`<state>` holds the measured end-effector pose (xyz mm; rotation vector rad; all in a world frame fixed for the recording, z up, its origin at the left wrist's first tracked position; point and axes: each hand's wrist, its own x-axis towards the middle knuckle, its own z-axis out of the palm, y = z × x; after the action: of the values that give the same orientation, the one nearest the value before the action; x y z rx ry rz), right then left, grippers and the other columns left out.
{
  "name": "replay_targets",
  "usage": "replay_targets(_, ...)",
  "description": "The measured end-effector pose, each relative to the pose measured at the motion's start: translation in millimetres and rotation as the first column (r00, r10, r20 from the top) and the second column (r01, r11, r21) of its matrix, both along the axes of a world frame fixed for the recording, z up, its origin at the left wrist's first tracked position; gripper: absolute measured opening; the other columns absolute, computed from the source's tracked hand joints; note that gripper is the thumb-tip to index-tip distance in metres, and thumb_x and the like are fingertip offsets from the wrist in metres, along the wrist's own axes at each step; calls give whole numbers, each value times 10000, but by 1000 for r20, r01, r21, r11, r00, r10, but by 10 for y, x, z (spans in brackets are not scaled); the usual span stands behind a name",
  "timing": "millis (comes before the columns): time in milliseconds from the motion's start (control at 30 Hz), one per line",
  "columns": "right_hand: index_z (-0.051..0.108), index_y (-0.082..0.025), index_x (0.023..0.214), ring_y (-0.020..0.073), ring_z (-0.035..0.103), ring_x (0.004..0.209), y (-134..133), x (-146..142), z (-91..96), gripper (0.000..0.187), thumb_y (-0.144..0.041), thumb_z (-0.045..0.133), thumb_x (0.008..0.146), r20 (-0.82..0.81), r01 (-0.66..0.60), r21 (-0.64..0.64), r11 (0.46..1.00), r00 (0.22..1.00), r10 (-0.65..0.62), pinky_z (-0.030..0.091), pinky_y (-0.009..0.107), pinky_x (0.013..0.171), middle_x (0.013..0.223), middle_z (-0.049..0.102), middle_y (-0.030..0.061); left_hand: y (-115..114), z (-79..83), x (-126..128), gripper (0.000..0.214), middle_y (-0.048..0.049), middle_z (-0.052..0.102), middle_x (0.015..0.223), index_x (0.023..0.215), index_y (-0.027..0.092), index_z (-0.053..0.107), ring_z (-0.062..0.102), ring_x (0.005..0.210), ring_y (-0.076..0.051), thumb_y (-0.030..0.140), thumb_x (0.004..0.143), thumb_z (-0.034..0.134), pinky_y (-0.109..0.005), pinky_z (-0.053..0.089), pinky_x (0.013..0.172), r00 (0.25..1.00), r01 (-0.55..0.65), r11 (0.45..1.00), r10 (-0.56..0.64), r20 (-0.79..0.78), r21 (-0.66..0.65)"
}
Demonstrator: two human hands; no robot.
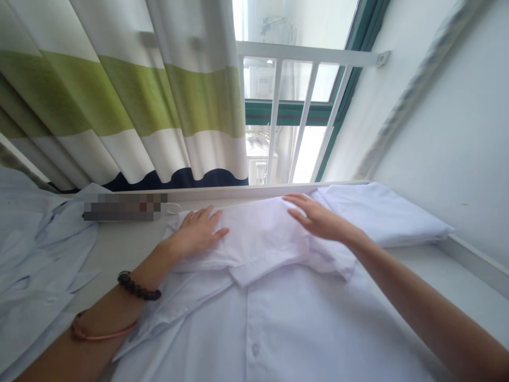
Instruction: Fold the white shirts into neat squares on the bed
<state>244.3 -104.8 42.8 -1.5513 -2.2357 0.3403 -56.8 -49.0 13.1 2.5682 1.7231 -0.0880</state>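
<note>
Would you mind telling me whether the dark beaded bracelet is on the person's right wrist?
No, the dark beaded bracelet circles the wrist of the left hand; the wrist of the right hand is bare.

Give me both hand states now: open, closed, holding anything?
Left hand: open, flat on the white shirt, gripping nothing.
Right hand: open, flat on the same shirt, gripping nothing.

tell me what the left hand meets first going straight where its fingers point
Lying flat on the white shirt, the left hand would cross more shirt, then likely meet the window ledge; depth unclear.
</note>
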Motion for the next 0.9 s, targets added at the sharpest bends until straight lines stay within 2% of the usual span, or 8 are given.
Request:
replay_targets(100,569,-129,1264,244,612,1066,249,527,151,391,-297,411,948,65,307,-111,945,951,-302,445,364,957,1253,612,137,-261,186,408,595,-160,407,1407,1341,144,442,427,1267,-288,528,887,422,-408,337,1050,945,301,954,-298,136,-1)
replay_targets(200,471,-119,1355,188,672,819,344,762,119,490,-376,450,938,58,311,-349,884,948,-311,510,296,786,1233,619,145,-585,239,877,444,-115,538,1168,1174,165,534,544,1051,-264,444,829,544,-390,433,931,845,519,854,-520,126,42)
replay_targets(267,442,-116,1375,172,666,764,386,765,37,528,-395,472,928,74,306,-388,869,951,-302,506,274,740,1200,637,144,-732,200,1136,404,-111,558,1088,1113,152,546,553,977,-269,404,799,580,-400,464,865,802,588,804,-593,63,82)
replay_targets(433,548,-104,1267,237,626,956,671,655,-128,523,-477,467,910,74,469,-229,853,882,-465,473,272,730,1180,635,169,-762,42,1491,271,-110,589,1033,1085,142,541,562,895,-258,241,835,513,-378,490,717,791,602,760,-610,-53,246)
replay_targets(567,646,-81,1097,211,633,785,887,662,-131,494,-496,483,886,13,468,-235,852,878,-479,445,252,609,922,691,136,-700,-4,1528,170,-94,630,939,981,152,584,580,826,-238,146,862,462,-349,473,647,730,669,671,-673,-116,318)
replay_targets(700,620,-119,1168,143,596,700,862,722,-15,403,-326,578,826,-69,456,-205,866,876,-477,408,210,543,939,675,87,-715,108,1406,213,-58,642,866,994,159,588,591,760,-183,146,924,388,-292,468,599,711,599,642,-701,51,478)
replay_targets(800,635,-172,1153,122,581,688,752,753,63,366,-290,571,813,-122,455,-148,878,873,-472,420,207,572,925,671,60,-770,226,1314,233,-42,653,888,1044,171,577,601,771,-150,156,948,365,-261,482,627,649,502,613,-734,203,610)
replay_targets(900,678,-172,1058,135,584,693,651,740,35,301,-266,588,786,-46,468,-113,876,879,-475,435,226,615,893,676,63,-837,227,1280,227,-47,657,890,1040,168,579,610,773,-149,150,948,372,-264,491,639,596,550,571,-780,192,609)
